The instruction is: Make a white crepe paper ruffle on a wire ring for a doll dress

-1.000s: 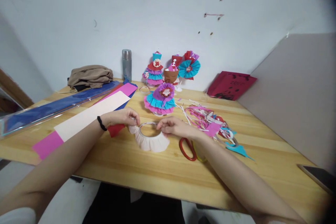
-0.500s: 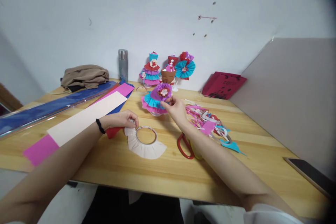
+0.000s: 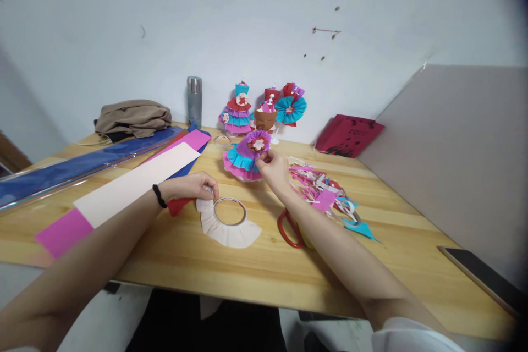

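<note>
My left hand point(image 3: 198, 187) pinches one end of a pleated cream crepe-paper strip point(image 3: 229, 235). The strip curves around a ring, apparently a roll of tape point(image 3: 230, 212), lying on the table. Farther forward, the closed fingertips of my right hand point(image 3: 274, 169) grip the ruffled edge of a small paper dress point(image 3: 243, 160). Pink and blue ruffles form its skirt, a purple rosette with a flower sits at its front, and its bodice is brown. Beneath my right forearm lie red-handled scissors point(image 3: 290, 229), partly covered.
Cream paper point(image 3: 140, 184) and magenta paper point(image 3: 64, 232) lie at left beside a long plastic-wrapped blue sheet point(image 3: 82, 162). Paper scraps point(image 3: 324, 192) are heaped at right, with a phone point(image 3: 480, 275) near the edge. Behind stand a flask point(image 3: 194, 102), another paper dress point(image 3: 239, 110) and a red bag point(image 3: 350, 136).
Almost nothing differs. The view has shifted slightly, and my right hand has moved a touch to the right along the dress's ruffle. My left hand keeps its pinch on the strip.
</note>
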Tool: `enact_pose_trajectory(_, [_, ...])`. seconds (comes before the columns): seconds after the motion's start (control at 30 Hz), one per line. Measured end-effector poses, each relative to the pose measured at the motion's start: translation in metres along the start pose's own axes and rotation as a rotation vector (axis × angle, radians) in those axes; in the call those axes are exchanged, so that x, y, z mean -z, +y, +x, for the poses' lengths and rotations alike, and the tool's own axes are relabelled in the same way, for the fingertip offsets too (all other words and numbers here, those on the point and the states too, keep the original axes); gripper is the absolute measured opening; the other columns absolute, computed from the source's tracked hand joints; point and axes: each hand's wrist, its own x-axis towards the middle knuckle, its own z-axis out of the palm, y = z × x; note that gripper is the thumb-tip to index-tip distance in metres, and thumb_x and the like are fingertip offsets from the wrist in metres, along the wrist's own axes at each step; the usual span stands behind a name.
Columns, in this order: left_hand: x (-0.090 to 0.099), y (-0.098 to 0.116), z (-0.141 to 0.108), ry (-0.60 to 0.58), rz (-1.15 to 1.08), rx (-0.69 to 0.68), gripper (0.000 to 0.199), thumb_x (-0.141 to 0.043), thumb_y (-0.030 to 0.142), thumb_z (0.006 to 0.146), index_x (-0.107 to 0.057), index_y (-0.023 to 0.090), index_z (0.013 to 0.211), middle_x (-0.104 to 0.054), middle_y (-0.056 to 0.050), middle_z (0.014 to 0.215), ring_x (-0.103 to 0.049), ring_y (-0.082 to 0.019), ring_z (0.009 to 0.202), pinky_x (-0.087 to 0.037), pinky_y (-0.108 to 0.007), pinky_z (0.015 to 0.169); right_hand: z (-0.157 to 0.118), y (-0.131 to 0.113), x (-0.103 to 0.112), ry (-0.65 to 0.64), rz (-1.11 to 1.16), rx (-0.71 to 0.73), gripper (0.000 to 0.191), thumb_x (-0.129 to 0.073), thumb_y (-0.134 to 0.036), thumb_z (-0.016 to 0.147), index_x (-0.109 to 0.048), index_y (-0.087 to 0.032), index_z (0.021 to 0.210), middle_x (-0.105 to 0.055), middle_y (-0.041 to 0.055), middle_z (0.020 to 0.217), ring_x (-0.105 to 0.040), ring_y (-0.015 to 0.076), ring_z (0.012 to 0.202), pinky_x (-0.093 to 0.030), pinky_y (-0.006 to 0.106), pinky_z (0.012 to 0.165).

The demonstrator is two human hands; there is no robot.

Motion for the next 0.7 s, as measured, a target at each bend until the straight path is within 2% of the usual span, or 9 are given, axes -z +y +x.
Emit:
enact_pose_trajectory(0.23, [-0.001,0.002,-0.001,-0.012,-0.013,-0.007,0.019,-0.062,0.019,0.066,-0.068,0.012,0.083,-0.066,-0.001,0.068,-0.059,-0.011,0.059,-0.045,-0.017,0.053,-0.001,0.0,0.013,-0.006,0.132,0.028,0.011,-0.054,-0.029,0.067,-0.051,-0.021,0.06,-0.053,-0.0018,0.057,-0.048,0.0142,0.057,-0.035,0.028,0.059])
enact_pose_trajectory(0.4, [-0.001,0.002,0.0,-0.004,0.031,-0.002,0.022,-0.061,0.02,0.065,-0.068,0.011,0.083,-0.066,-0.001,0.07,-0.058,-0.011,0.06,-0.044,-0.017,0.054,0.006,0.007,0.014,-0.041,0.313,-0.038,0.015,-0.058,-0.034,0.063,-0.05,-0.021,0.061,-0.056,-0.0013,0.057,-0.048,0.0124,0.053,-0.037,0.026,0.053])
enact_pose_trajectory(0.53, [-0.002,0.003,0.0,0.011,0.018,0.007,0.022,-0.061,0.022,0.063,-0.068,0.011,0.082,-0.065,-0.001,0.069,-0.058,-0.011,0.061,-0.045,-0.018,0.055,0.009,0.01,0.014,-0.152,0.498,-0.146,0.022,-0.061,-0.038,0.058,-0.052,-0.021,0.067,-0.06,-0.0008,0.054,-0.039,0.0092,0.039,-0.028,0.024,0.04])
enact_pose_trajectory(0.7, [-0.003,0.004,-0.001,0.013,-0.007,0.015,0.021,-0.062,0.023,0.062,-0.067,0.012,0.08,-0.065,-0.001,0.069,-0.058,-0.012,0.061,-0.045,-0.019,0.055,0.011,0.01,0.024,-0.236,0.657,-0.212,0.029,-0.068,-0.033,0.053,-0.055,-0.02,0.074,-0.059,-0.0034,0.054,-0.03,0.0045,0.034,-0.017,0.021,0.037])
